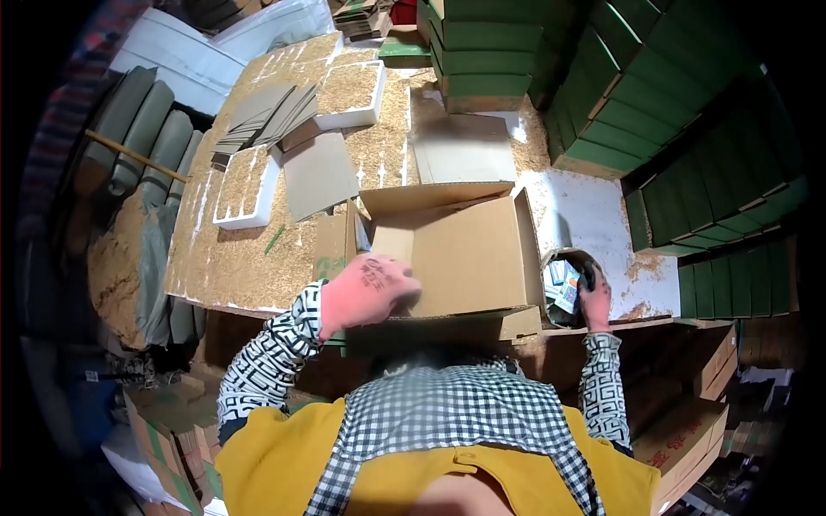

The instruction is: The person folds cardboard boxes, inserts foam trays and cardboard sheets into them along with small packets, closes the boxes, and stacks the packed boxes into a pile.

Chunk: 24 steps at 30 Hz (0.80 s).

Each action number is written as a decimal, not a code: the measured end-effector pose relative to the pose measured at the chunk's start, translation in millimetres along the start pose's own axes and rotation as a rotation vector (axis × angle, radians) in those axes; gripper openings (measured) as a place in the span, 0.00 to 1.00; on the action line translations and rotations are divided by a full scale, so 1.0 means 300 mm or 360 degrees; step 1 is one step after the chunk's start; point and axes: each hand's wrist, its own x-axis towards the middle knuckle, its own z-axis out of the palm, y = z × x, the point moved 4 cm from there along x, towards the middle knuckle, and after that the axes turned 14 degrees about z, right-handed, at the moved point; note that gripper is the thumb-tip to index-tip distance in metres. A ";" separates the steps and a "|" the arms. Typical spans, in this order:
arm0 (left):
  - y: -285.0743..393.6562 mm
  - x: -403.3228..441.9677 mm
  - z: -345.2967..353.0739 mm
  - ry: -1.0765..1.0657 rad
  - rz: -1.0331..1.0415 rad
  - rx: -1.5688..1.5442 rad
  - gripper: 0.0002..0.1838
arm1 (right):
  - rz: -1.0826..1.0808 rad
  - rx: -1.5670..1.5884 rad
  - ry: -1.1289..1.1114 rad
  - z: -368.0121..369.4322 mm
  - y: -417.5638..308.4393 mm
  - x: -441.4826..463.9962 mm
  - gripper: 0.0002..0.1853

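Note:
An open cardboard box (469, 258) stands in front of me with its flaps up; its inside shows bare brown board. My left hand (370, 292), in a pink glove with dark print, is curled closed over the box's front left edge. Its fingertips are hidden, so anything in them cannot be made out. To the right of the box is a round container (551, 320) holding small blue and white printed cards or packets (564, 288). My right hand (594, 297), also in a pink glove with dark fingertips, is closed over that container's right rim, fingers inside.
Flat cardboard sheets (323, 172) and white foam trays (376, 107) lie on the sawdust-covered surface (206, 258). Stacks of green boxes (594, 95) rise at the back and right. Grey wrapped bags (142, 129) lean at the left. Cardboard boxes (688, 439) stand low at right.

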 end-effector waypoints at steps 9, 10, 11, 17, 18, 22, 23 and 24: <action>0.171 -0.029 -0.141 0.0447 0.0143 0.0561 0.14 | -0.0427 0.1218 -0.0046 -0.462 -0.555 -0.081 0.26; 0.170 -0.024 -0.140 0.0411 0.0139 0.0539 0.14 | -0.0668 0.1250 -0.0051 -0.502 -0.633 -0.095 0.26; 0.162 -0.022 -0.143 0.0372 0.0133 0.0523 0.13 | -0.0833 0.1054 -0.0043 -0.525 -0.720 -0.120 0.25; 0.018 0.001 0.089 -0.0301 -0.0002 -0.0260 0.21 | -0.1733 -0.0628 -0.0542 -0.240 -0.968 -0.248 0.19; 0.010 0.014 0.103 -0.0312 -0.0019 -0.0286 0.21 | -0.1664 -0.0786 -0.0646 -0.197 -0.979 -0.270 0.19; -0.060 0.105 0.169 -0.0490 -0.0013 -0.0384 0.19 | -0.1499 -0.0839 -0.0979 -0.043 -0.984 -0.185 0.16; -0.059 0.126 0.164 -0.0507 -0.0035 -0.0341 0.18 | -0.1470 -0.0833 -0.1079 -0.067 -0.999 -0.177 0.16; -0.060 0.134 0.156 -0.0526 -0.0060 -0.0298 0.17 | -0.1525 -0.0473 -0.1116 -0.119 -1.006 -0.174 0.17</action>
